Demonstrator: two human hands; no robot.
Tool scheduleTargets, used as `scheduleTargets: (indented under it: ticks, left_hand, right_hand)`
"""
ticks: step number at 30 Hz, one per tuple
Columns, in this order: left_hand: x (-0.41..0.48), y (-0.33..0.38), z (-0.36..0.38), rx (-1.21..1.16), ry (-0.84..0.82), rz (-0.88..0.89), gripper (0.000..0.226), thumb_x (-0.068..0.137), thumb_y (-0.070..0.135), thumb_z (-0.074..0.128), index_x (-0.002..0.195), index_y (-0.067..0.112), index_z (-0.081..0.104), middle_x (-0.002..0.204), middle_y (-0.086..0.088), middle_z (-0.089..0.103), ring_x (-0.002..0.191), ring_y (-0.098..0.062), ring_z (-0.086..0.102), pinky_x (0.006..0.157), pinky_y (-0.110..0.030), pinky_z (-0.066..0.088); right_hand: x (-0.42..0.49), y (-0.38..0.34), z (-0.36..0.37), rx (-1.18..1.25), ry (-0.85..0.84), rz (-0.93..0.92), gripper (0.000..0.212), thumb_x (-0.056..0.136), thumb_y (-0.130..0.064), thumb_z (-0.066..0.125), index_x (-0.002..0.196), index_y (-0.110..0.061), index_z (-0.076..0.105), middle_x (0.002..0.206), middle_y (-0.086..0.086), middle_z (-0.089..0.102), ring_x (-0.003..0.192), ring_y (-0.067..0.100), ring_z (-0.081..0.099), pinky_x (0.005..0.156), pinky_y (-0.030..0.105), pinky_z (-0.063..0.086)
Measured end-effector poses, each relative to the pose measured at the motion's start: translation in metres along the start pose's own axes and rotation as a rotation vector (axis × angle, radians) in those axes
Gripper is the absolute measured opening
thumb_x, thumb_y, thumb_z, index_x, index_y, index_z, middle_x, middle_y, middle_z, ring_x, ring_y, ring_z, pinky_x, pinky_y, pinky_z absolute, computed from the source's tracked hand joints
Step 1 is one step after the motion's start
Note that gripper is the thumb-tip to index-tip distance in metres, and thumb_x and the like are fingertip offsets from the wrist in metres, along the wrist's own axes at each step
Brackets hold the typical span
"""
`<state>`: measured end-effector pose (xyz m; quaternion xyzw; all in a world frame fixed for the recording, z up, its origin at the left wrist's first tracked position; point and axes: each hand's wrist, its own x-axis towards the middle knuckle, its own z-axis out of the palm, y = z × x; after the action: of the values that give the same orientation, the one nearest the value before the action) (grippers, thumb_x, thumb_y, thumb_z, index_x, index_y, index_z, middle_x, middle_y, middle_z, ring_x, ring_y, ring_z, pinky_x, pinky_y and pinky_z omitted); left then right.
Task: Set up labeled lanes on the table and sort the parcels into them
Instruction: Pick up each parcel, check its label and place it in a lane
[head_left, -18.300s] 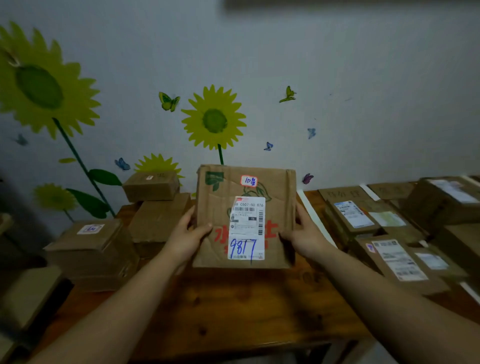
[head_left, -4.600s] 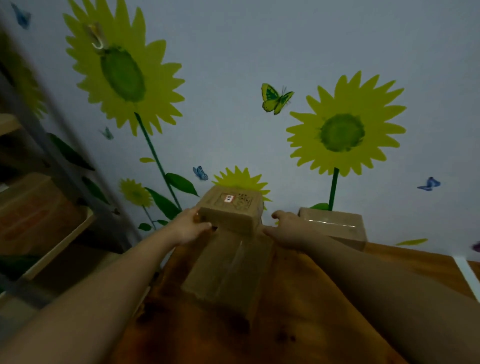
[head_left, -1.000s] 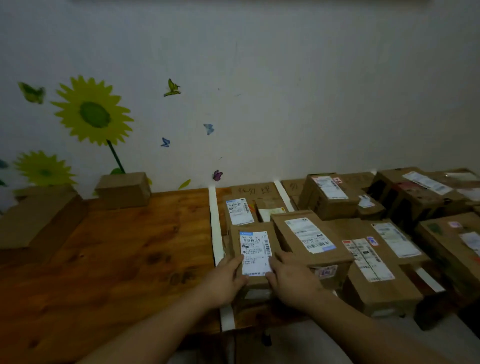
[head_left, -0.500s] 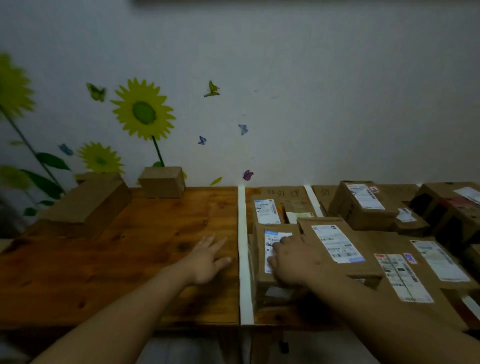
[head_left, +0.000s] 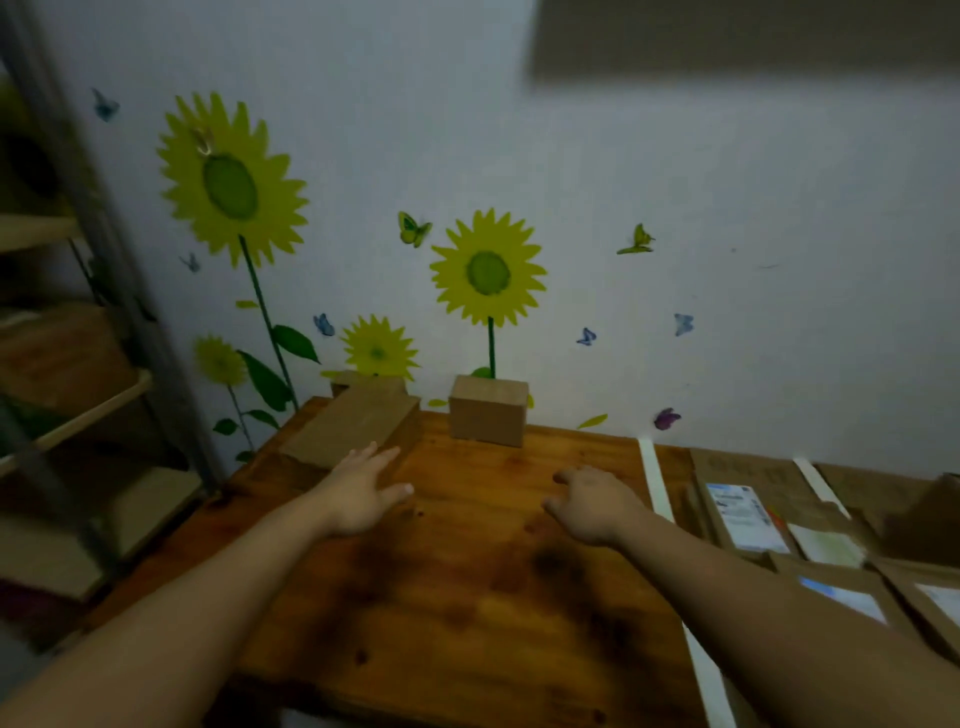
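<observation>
Both my hands hover empty over the wooden table (head_left: 467, 597). My left hand (head_left: 363, 493) has its fingers spread, close to a flat cardboard parcel (head_left: 353, 428) at the table's far left. My right hand (head_left: 592, 506) is loosely curled, just left of a white tape strip (head_left: 657, 480) that marks a lane edge. A small cardboard box (head_left: 488, 410) stands against the wall between the hands. Right of the strip lie labelled parcels (head_left: 743, 514), with a second tape strip (head_left: 818, 483) beyond them.
A metal shelf rack (head_left: 93, 395) with wooden boards stands to the left of the table. The wall (head_left: 727, 260) behind carries sunflower and butterfly stickers. More parcels (head_left: 924, 587) crowd the right edge of the view.
My right hand has let go of the labelled parcel and moved left across the tape strip. My view has swung left, and my left hand has reached farther toward the flat parcel.
</observation>
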<state>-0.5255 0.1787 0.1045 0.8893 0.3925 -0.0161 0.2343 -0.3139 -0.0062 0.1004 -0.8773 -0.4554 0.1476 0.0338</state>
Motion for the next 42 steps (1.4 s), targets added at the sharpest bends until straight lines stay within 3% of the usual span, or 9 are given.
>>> scheduleTargets:
  ticks: [6,15,22,26,30,34,37,39,42]
  left_hand:
    - [0.059,-0.03,-0.033,0.102,-0.025,-0.004,0.073,0.093,0.053,0.045,0.151,0.027,0.011,0.16,-0.005,0.0,0.146,-0.028,-0.002,0.117,-0.04,0.007]
    - [0.185,-0.013,-0.031,0.109,-0.056,0.011,0.072,0.093,0.049,0.048,0.151,0.026,0.012,0.16,-0.006,0.002,0.146,-0.029,0.0,0.117,-0.04,0.008]
    - [0.315,-0.007,-0.012,0.048,-0.054,-0.004,0.07,0.09,0.048,0.053,0.147,0.015,0.029,0.153,-0.013,0.026,0.141,-0.028,0.023,0.115,-0.037,0.023]
    - [0.377,0.006,0.013,-0.151,-0.07,-0.045,0.064,0.092,0.038,0.055,0.144,0.009,0.033,0.147,-0.014,0.037,0.133,-0.029,0.038,0.11,-0.037,0.033]
    - [0.424,0.018,0.036,-0.321,-0.072,-0.167,0.071,0.095,0.042,0.048,0.15,0.011,0.016,0.154,-0.011,0.027,0.138,-0.028,0.032,0.109,-0.031,0.028]
    - [0.44,0.018,0.057,-0.516,-0.149,-0.226,0.071,0.095,0.039,0.048,0.151,0.014,0.012,0.153,-0.009,0.029,0.136,-0.027,0.034,0.107,-0.027,0.029]
    - [0.439,0.012,0.057,-0.638,-0.071,-0.311,0.064,0.096,0.046,0.043,0.147,0.012,0.026,0.147,-0.007,0.037,0.133,-0.026,0.038,0.107,-0.031,0.029]
    - [0.434,0.008,0.053,-0.803,0.007,-0.373,0.052,0.097,0.05,0.036,0.135,0.016,0.045,0.129,-0.002,0.049,0.121,-0.021,0.045,0.106,-0.029,0.03]
    - [0.414,0.006,0.043,-0.907,-0.067,-0.418,0.042,0.097,0.051,0.034,0.108,0.019,0.058,0.117,-0.008,0.061,0.104,-0.027,0.059,0.094,-0.039,0.048]
  right_hand:
    - [0.054,-0.032,-0.013,-0.029,0.017,-0.008,0.059,0.095,-0.052,0.041,0.144,-0.019,0.038,0.144,0.009,0.044,0.129,0.028,0.043,0.104,0.042,0.04]
    - [0.186,-0.012,-0.024,0.099,0.004,0.022,0.064,0.096,-0.05,0.044,0.149,-0.02,0.024,0.141,0.012,0.041,0.127,0.029,0.044,0.104,0.039,0.037]
    - [0.301,0.018,-0.015,0.302,-0.068,0.131,0.058,0.098,-0.041,0.045,0.147,-0.015,0.027,0.143,0.015,0.038,0.128,0.03,0.043,0.103,0.039,0.037]
    - [0.357,0.03,0.008,0.443,-0.071,0.168,0.053,0.098,-0.047,0.04,0.137,-0.011,0.04,0.13,0.016,0.051,0.111,0.029,0.053,0.089,0.036,0.045]
    - [0.396,0.032,0.028,0.717,-0.074,0.278,0.063,0.098,-0.046,0.04,0.15,-0.015,0.02,0.139,0.016,0.048,0.119,0.033,0.052,0.1,0.043,0.044]
    - [0.41,0.037,0.047,0.892,-0.083,0.313,0.066,0.098,-0.032,0.046,0.152,-0.021,0.009,0.125,0.017,0.056,0.102,0.033,0.06,0.089,0.05,0.052]
    - [0.409,0.045,0.048,1.051,-0.108,0.321,0.072,0.09,-0.009,0.057,0.149,-0.027,0.019,0.115,0.009,0.056,0.102,0.03,0.059,0.087,0.043,0.055]
    - [0.401,0.046,0.045,1.077,-0.143,0.297,0.078,0.086,-0.002,0.061,0.15,-0.025,0.021,0.109,0.003,0.056,0.1,0.026,0.059,0.085,0.041,0.056]
    - [0.382,0.039,0.037,1.082,-0.065,0.331,0.064,0.089,-0.032,0.064,0.143,-0.021,0.031,0.123,0.004,0.052,0.107,0.024,0.056,0.083,0.039,0.056]
